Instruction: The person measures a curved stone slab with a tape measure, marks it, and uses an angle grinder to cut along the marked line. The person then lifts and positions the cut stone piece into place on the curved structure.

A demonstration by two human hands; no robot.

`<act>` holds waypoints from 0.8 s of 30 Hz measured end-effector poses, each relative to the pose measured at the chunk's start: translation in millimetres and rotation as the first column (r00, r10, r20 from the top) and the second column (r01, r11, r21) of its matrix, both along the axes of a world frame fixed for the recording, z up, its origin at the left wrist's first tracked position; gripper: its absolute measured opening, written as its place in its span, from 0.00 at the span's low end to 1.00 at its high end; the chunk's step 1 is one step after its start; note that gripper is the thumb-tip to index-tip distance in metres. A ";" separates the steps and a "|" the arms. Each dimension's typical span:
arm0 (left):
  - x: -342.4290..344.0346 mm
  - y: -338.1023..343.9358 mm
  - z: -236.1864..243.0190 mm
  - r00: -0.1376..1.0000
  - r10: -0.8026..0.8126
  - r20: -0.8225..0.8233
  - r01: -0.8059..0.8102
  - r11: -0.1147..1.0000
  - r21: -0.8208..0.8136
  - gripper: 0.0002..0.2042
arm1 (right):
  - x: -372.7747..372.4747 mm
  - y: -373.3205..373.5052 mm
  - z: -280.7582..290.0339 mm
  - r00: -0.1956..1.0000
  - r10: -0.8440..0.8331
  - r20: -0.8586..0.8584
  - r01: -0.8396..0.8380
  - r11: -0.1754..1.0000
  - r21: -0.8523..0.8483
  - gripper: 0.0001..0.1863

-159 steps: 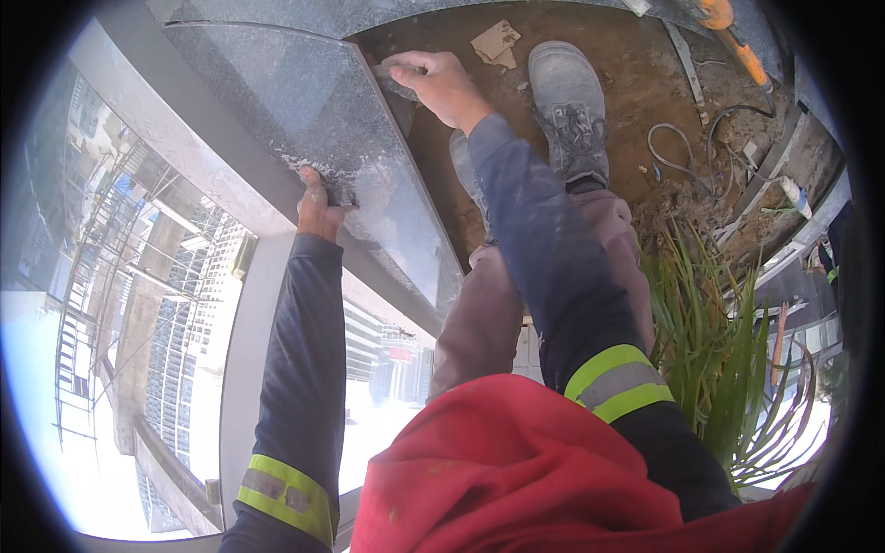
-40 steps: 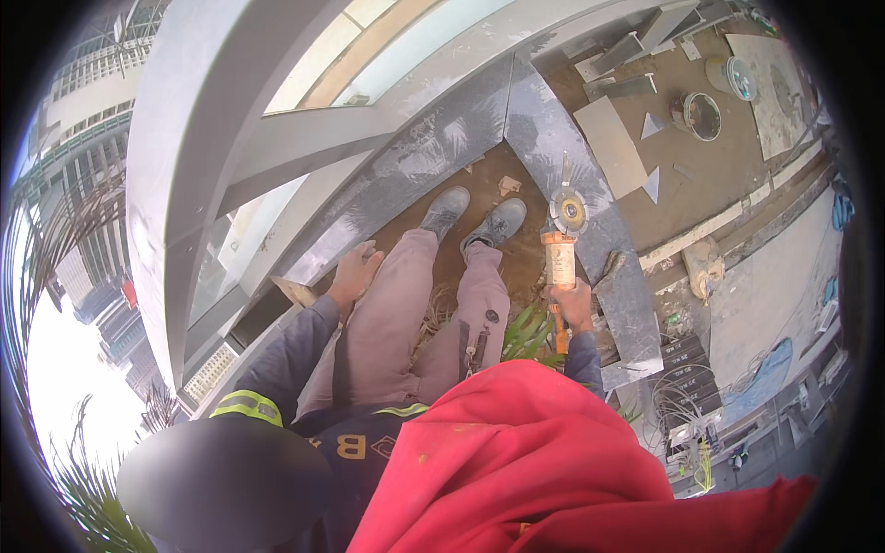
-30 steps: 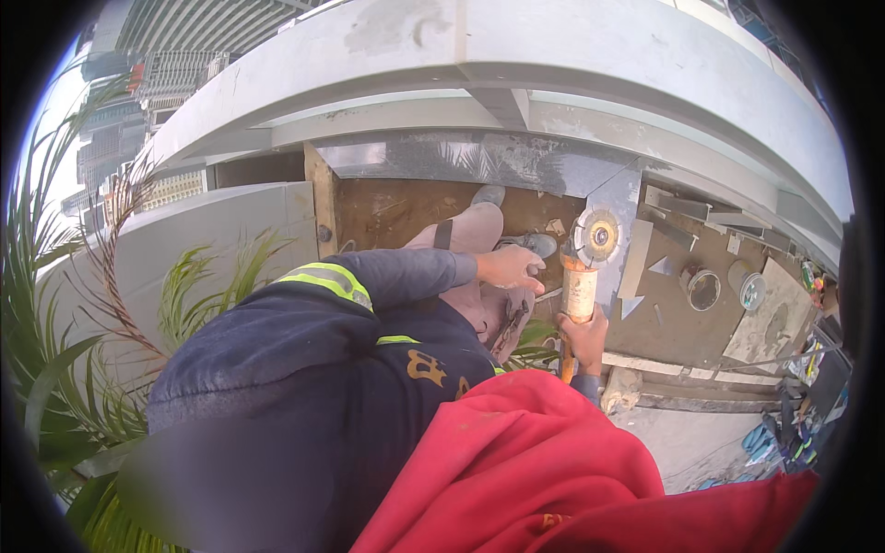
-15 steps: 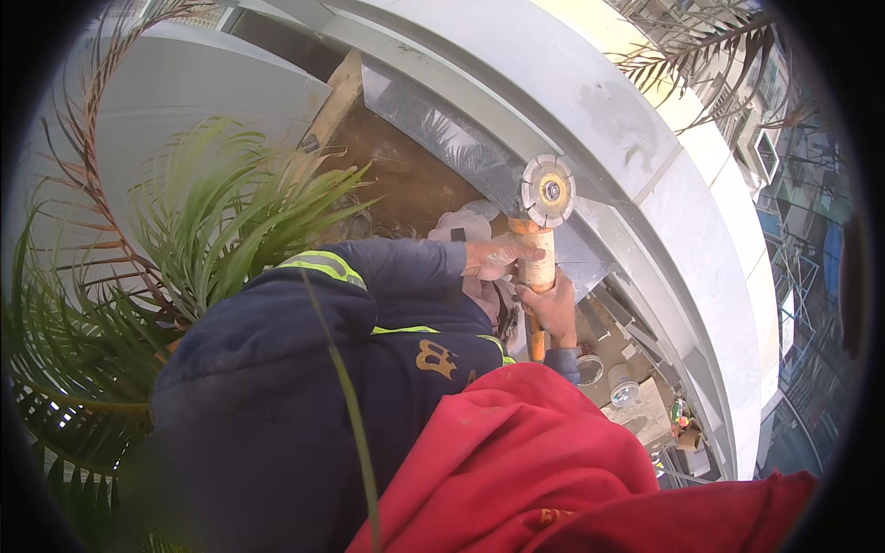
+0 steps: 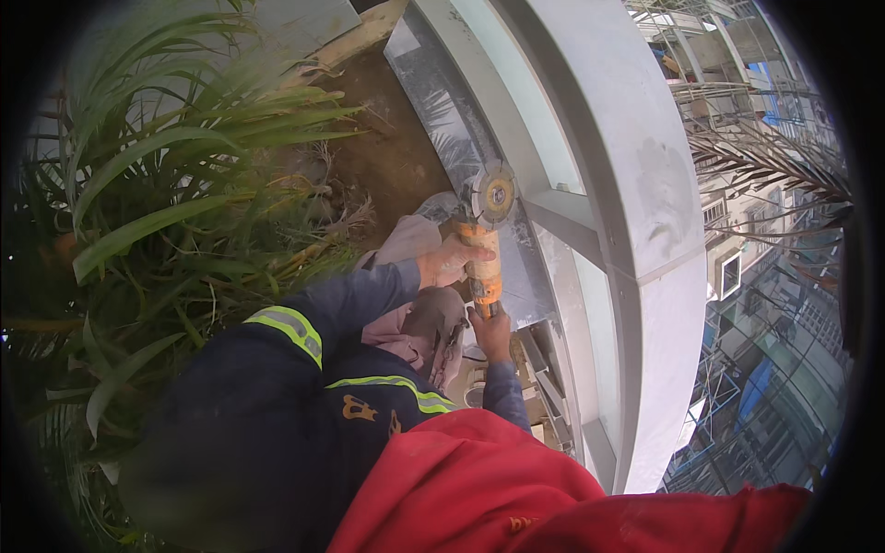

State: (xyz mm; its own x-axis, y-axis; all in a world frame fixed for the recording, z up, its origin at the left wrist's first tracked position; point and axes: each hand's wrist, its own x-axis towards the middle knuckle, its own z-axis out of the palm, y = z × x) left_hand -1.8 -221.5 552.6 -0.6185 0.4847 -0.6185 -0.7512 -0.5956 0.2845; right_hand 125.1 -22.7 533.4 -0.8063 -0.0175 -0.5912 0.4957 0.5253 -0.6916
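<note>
I hold an angle grinder (image 5: 485, 269) with a worn orange and cream body in both hands. My left hand (image 5: 444, 263) is closed round the body just behind the head, and my right hand (image 5: 491, 333) grips its rear end. A segmented cutting disc (image 5: 499, 194) with a yellow centre faces up at the far end, above a grey stone slab (image 5: 433, 103). Whether the disc touches the slab or spins, I cannot tell. Pinkish, dusty cloth (image 5: 406, 238) lies beside my left hand and under the forearm.
A curved pale wall (image 5: 636, 138) with recessed frames runs along the right. Long green palm leaves (image 5: 184, 175) crowd the left beside brown soil (image 5: 378, 138). Scaffolding (image 5: 793, 341) and buildings stand beyond the wall. Red cloth (image 5: 461, 498) covers the lower view.
The view has swung, so the wall stands more upright and more leaves show. Both hands and the grinder appear farther left in view, still gripped. My right hand sits nearer the tool's rear end.
</note>
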 end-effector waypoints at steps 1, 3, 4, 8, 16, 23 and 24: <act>8.4 4.9 -12.8 0.999 0.043 -0.009 -0.043 0.999 0.005 0.24 | -1.1 10.3 -7.5 0.999 0.042 0.000 -0.042 0.998 0.042 0.25; 25.4 11.5 -37.8 0.992 0.121 -0.024 -0.121 0.993 0.010 0.26 | -6.3 24.6 -25.7 0.992 0.120 0.027 -0.123 0.984 0.128 0.23; 29.1 16.1 -47.6 0.990 0.138 -0.023 -0.137 0.990 0.009 0.26 | -11.5 33.6 -35.2 0.989 0.145 0.033 -0.148 0.979 0.142 0.23; 29.8 4.0 -84.4 0.984 0.178 0.001 -0.178 0.982 -0.055 0.27 | -29.8 40.8 -96.6 0.977 0.199 0.075 -0.205 0.975 0.085 0.24; -25.6 -66.5 -188.1 0.963 0.260 -0.075 -0.271 0.937 -0.221 0.27 | -148.7 -38.7 -140.4 0.871 0.489 0.050 -0.491 0.867 0.082 0.44; -99.0 -150.1 -261.9 0.929 0.366 -0.045 -0.355 0.855 -0.379 0.26 | -337.8 -77.8 -156.7 0.901 0.434 0.026 -0.433 0.890 0.144 0.37; -111.5 -156.2 -272.6 0.915 0.400 -0.049 -0.387 0.838 -0.385 0.26 | -361.0 -77.9 -177.3 0.883 0.465 0.068 -0.468 0.861 0.198 0.37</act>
State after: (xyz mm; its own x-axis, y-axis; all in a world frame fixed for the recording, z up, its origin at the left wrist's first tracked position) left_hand -113.3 -377.7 280.0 -0.6838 -0.0708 -0.7262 -0.4890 -0.6942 0.5281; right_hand -235.9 -100.7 356.1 -0.7235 -0.2677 -0.6363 0.1683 0.8255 -0.5387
